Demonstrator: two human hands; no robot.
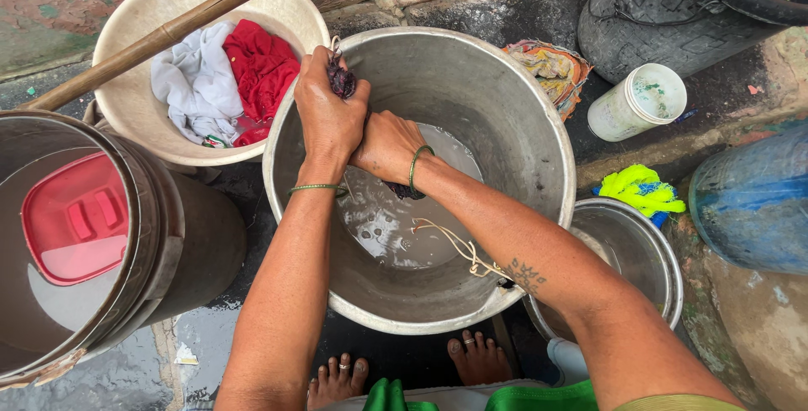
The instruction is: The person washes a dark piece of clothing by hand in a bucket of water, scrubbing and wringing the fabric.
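While both the left hand (330, 116) and right hand (389, 148) clench the dark wet cloth (341, 79) over the metal basin (539, 167), toward its ten o'clock rim, it looks limp, heavy and slippery, best gripped bunched.

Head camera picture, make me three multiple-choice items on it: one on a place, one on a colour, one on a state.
1. Where do the red and white clothes lie?
A. cream basin
B. metal tub
C. black bucket

2. What colour is the scoop floating in the big drum?
A. blue
B. red
C. yellow

3. What are both hands doing to the dark cloth?
A. resting beside it
B. gripping it
C. spreading it flat

Answers: 1 A, they lie in the cream basin. 2 B, it shows red. 3 B, left hand and right hand close on it over the metal tub.
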